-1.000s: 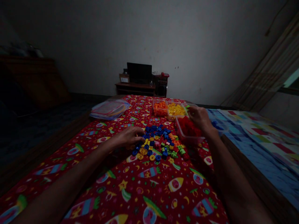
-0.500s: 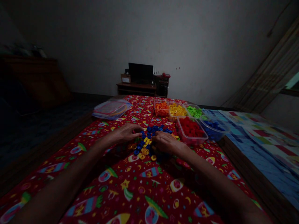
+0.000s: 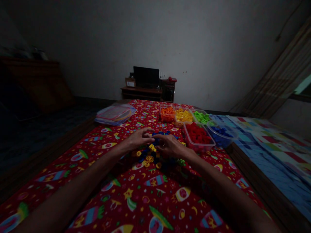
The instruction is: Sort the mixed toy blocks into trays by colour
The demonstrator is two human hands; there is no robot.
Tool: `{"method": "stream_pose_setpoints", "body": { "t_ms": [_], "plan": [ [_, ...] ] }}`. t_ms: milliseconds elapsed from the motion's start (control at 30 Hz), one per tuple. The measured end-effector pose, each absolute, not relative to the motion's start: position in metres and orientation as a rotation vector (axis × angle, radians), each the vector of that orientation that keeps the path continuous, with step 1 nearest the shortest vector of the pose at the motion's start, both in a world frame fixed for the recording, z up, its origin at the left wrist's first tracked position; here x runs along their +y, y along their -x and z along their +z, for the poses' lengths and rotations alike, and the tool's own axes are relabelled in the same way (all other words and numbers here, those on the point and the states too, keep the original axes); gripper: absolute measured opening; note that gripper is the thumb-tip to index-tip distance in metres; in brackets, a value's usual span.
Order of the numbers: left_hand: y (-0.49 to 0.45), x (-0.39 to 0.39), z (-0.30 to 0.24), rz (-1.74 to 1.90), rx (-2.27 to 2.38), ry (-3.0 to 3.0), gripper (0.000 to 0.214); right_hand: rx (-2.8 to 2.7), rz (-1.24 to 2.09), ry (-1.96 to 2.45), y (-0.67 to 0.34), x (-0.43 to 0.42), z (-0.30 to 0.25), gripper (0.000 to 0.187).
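Note:
A mixed heap of small blue and yellow toy building pieces (image 3: 151, 158) lies on the red patterned cloth, partly covered by my hands. From the left, my left hand (image 3: 141, 137) reaches over it, thumb and fingers apart, tips close to some blue pieces (image 3: 161, 133). My right hand (image 3: 170, 145) comes in from the right, forefinger stretched toward the left fingertips and thumb lower. The fingertips of both hands nearly meet above the yellow pieces (image 3: 152, 148). No piece shows clearly in either hand; the dim light hides small details.
Clear tubs of orange (image 3: 167, 113), yellow (image 3: 184, 115), green (image 3: 201, 117), red (image 3: 198, 134) and blue pieces (image 3: 221, 132) stand at the right. Stacked plastic lids (image 3: 115, 114) lie at the far left. A bed (image 3: 262, 142) adjoins the table's right edge.
My left hand has moved right and its fingers have spread. My right hand has turned, stretching its forefinger toward the left one. The fingertips are now closer together, and yellow pieces in the middle have shifted.

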State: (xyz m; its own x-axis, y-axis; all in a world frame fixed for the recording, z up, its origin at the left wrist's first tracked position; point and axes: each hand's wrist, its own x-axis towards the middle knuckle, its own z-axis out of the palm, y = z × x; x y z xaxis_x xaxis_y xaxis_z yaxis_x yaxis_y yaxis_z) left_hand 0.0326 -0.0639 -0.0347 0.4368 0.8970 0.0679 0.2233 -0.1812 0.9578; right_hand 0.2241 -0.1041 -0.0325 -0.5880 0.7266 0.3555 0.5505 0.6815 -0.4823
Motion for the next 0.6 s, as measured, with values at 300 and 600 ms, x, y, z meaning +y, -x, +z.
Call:
{"method": "stream_pose_setpoints", "body": {
  "t_ms": [300, 600],
  "plan": [
    [-0.033, -0.07, -0.027, 0.861, 0.984, -1.755, 0.044, -2.24, 0.123, 1.103, -0.269, -0.098, 0.005, 0.027],
    [0.015, -0.05, -0.022, 0.525, 1.276, -2.193, 0.042, -1.568, -0.595, 1.961, -0.411, -0.091, 0.034, 0.031]
  ]
}}
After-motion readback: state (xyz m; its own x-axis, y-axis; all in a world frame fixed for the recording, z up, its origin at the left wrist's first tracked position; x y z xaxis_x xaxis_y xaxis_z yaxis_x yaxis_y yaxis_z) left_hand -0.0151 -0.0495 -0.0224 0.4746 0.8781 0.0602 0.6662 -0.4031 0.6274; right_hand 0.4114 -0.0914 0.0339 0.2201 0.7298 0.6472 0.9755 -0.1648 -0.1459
